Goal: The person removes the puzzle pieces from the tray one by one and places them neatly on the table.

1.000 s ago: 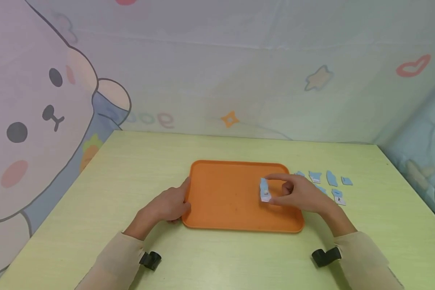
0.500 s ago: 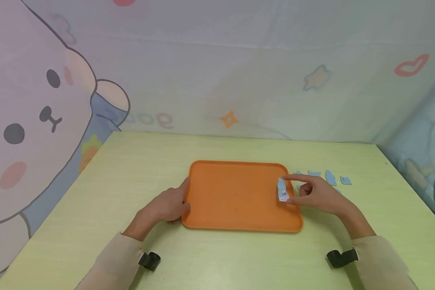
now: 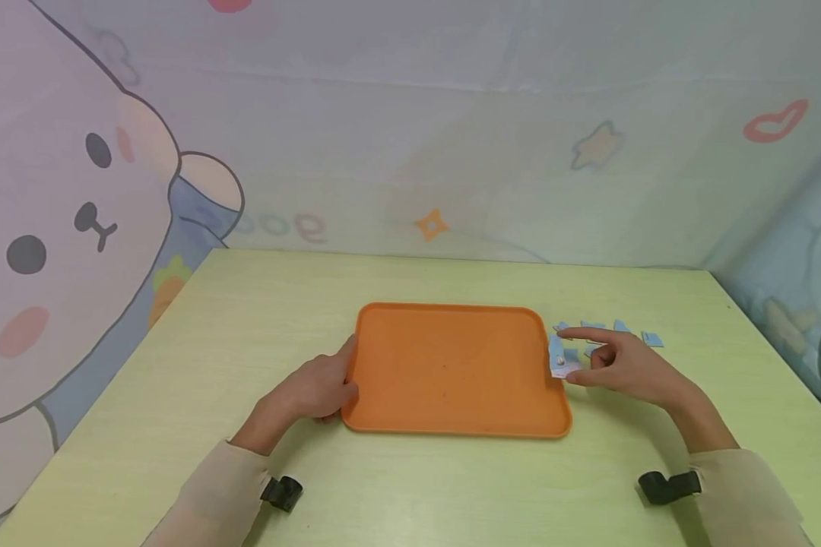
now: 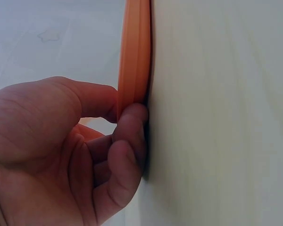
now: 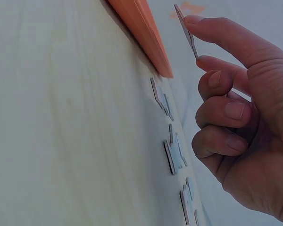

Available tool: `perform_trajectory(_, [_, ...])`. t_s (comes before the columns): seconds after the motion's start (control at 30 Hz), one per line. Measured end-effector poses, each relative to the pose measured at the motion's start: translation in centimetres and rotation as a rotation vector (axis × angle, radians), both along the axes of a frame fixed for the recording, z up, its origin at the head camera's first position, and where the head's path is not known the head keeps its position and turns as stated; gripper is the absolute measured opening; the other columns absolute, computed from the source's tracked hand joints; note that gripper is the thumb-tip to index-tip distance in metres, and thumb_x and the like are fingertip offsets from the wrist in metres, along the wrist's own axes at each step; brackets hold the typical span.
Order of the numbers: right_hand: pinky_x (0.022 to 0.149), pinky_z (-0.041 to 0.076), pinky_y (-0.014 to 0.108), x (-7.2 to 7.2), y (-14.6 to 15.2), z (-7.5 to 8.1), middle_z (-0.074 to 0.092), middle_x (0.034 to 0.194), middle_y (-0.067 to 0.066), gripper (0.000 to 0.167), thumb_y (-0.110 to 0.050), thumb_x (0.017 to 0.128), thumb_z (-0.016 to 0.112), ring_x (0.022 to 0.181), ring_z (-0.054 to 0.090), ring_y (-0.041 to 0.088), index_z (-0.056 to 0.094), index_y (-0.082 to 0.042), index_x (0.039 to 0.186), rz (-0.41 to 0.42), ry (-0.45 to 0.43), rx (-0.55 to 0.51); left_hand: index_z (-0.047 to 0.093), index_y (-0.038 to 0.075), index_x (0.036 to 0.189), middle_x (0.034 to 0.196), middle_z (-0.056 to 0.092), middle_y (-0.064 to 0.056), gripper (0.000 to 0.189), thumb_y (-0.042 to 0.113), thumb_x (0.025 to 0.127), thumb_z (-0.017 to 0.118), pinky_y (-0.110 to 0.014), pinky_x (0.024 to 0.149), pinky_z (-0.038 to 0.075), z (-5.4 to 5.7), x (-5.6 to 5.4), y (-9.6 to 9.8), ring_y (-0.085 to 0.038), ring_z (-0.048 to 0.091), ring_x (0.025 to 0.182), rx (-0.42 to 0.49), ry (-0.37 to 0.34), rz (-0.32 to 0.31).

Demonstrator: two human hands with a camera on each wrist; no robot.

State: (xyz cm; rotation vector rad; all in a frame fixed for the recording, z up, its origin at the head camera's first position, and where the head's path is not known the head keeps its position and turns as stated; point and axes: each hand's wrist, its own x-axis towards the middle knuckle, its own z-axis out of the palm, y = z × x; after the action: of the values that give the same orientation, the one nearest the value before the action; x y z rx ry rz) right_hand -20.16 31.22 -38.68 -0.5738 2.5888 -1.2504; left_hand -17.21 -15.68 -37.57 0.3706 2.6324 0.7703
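My left hand (image 3: 318, 386) grips the left rim of an orange tray (image 3: 445, 372). In the left wrist view, the thumb lies on one side of the tray rim (image 4: 135, 56) and curled fingers on the other. Between thumb and index finger, my right hand (image 3: 622, 370) pinches a flat light-blue puzzle piece (image 3: 556, 354) just over the tray's right rim. Seen edge-on in the right wrist view, the thin puzzle piece (image 5: 186, 33) is raised off the table; the other fingers curl toward the palm.
Several similar flat puzzle pieces (image 3: 652, 339) lie on the pale table (image 3: 451, 494) right of the tray, some partly hidden by my right hand. A printed cloth backdrop (image 3: 356, 137) hangs behind the table.
My right hand has moved rightward with the pinched puzzle piece, from above the tray's right part to its right rim. My left hand and the tray stay put.
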Motion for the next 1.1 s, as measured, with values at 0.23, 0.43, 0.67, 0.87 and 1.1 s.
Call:
perform_trajectory(0.23, [0.050,0.033,0.028,0.1,1.7,0.3,0.038,0.062,-0.008,0.064,-0.023,0.091,0.083,0.056,0.031,0.003,0.058,-0.015,0.150,-0.044,-0.004,0.036,0.010,-0.001,0.168,0.056,0.054,-0.001,0.082,0.006,0.095,0.046,-0.026,0.049,0.040,0.0,0.0,0.0,-0.014,0.047,0.045,0.001,-0.003,0.007])
perform_trajectory(0.43, [0.050,0.034,0.029,0.2,3.4,0.0,0.035,0.063,-0.008,0.065,-0.022,0.092,0.083,0.056,0.031,0.004,0.057,-0.013,0.151,-0.083,-0.004,0.058,0.009,-0.002,0.168,0.057,0.054,0.000,0.082,0.006,0.096,0.046,-0.025,0.049,0.039,-0.2,-0.1,0.0,-0.013,0.048,0.045,0.002,-0.005,-0.001])
perform_trajectory(0.67, [0.049,0.034,0.029,0.7,5.5,-0.1,0.037,0.063,-0.008,0.066,-0.021,0.093,0.081,0.055,0.031,0.006,0.055,-0.012,0.152,-0.117,-0.008,0.079,0.011,-0.002,0.167,0.057,0.053,-0.001,0.080,0.007,0.096,0.046,-0.026,0.048,0.038,-0.2,-0.1,-0.1,-0.013,0.047,0.045,-0.001,0.011,-0.009])
perform_trajectory(0.87, [0.049,0.033,0.028,1.0,6.9,-0.1,0.030,0.063,-0.008,0.065,-0.022,0.094,0.080,0.055,0.027,0.007,0.054,-0.012,0.152,-0.115,-0.038,0.087,0.014,-0.002,0.166,0.058,0.054,-0.001,0.078,0.006,0.096,0.046,-0.026,0.049,0.039,-0.1,-0.2,-0.1,-0.014,0.048,0.046,-0.003,0.005,-0.006])
perform_trajectory(1.1, [0.050,0.033,0.028,1.3,8.5,-0.7,0.035,0.064,-0.009,0.068,-0.027,0.094,0.080,0.056,0.030,0.003,0.053,-0.012,0.154,-0.142,-0.052,0.134,0.010,-0.002,0.167,0.058,0.053,0.000,0.080,0.007,0.096,0.046,-0.025,0.049,0.039,-0.1,-0.2,-0.1,-0.013,0.048,0.046,-0.006,0.004,-0.020])
